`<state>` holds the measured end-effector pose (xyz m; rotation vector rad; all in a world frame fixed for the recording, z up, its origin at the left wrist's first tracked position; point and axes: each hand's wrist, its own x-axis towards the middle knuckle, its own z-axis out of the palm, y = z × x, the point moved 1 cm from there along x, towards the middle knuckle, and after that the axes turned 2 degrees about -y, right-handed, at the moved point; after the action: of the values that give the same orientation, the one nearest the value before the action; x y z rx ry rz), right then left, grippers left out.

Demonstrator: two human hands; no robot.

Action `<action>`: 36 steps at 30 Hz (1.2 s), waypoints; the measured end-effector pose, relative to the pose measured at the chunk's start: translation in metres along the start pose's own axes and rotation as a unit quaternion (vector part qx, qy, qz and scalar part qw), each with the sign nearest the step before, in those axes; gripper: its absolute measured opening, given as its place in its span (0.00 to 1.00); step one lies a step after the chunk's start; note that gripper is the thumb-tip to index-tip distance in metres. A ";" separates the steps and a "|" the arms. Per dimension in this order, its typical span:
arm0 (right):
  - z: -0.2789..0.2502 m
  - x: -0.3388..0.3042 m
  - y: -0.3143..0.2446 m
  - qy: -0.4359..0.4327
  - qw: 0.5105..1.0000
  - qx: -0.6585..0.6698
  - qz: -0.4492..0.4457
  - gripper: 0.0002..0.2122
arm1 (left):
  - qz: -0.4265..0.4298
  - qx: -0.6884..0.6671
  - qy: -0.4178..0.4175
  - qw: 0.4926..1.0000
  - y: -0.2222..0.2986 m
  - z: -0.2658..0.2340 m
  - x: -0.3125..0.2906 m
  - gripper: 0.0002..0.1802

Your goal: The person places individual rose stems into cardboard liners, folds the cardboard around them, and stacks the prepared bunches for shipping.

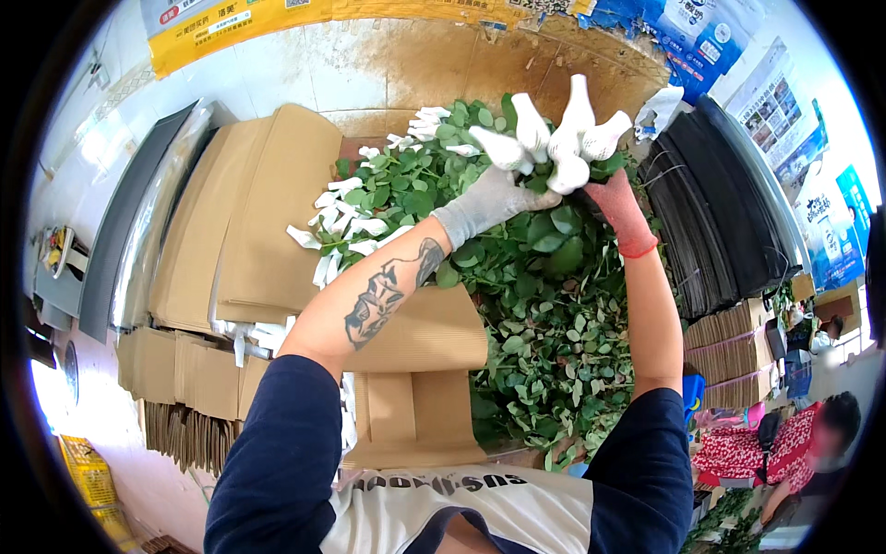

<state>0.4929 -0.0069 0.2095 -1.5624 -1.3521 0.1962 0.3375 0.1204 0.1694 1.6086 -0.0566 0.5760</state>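
Note:
Above the heap of leafy stems, a small bunch of flowers (570, 138) stands between my hands, with white sleeves hiding the blooms. My left hand (496, 203), in a pale grey glove, closes on the left side of the bunch, just under the sleeved heads. On the other side my right hand (620, 210), in a red glove with a dark palm, grips the leafy part below the heads; its fingertips are partly hidden. More white-sleeved flowers (346, 217) lie left of my hands, heads pointing left. Cut green stems and leaves (544, 342) cover the bench below.
Brown cardboard sheets (268, 203) lean at the left, with corrugated pieces (420, 332) by my left arm. Black sheets (715, 208) are stacked at the right above bundled cardboard (734, 355). A tiled wall (388, 69) closes the back. Another person (775, 443) is at lower right.

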 end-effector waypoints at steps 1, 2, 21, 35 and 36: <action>-0.003 -0.001 -0.009 -0.032 0.999 -0.015 0.013 0.23 | 0.006 0.063 -0.017 0.998 0.005 -0.001 -0.001 0.44; -0.006 -0.003 -0.013 -0.063 0.997 -0.029 0.027 0.24 | 0.011 0.124 -0.034 0.992 0.008 0.000 -0.001 0.44; -0.036 -0.031 -0.003 0.102 0.985 0.132 -0.043 0.18 | -0.177 -0.427 0.110 0.880 -0.038 -0.045 0.004 0.22; -0.136 -0.042 -0.033 0.311 0.942 -0.123 -0.023 0.21 | -0.593 0.348 -0.119 0.717 -0.008 -0.116 -0.069 0.36; -0.127 -0.040 -0.032 0.283 0.949 -0.131 -0.047 0.21 | -0.588 0.511 -0.220 0.587 0.019 -0.117 -0.064 0.36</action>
<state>0.5440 -0.1161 0.2748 -1.5995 -1.0134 -0.4784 0.2365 0.2092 0.1631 2.3415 1.1057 -1.0832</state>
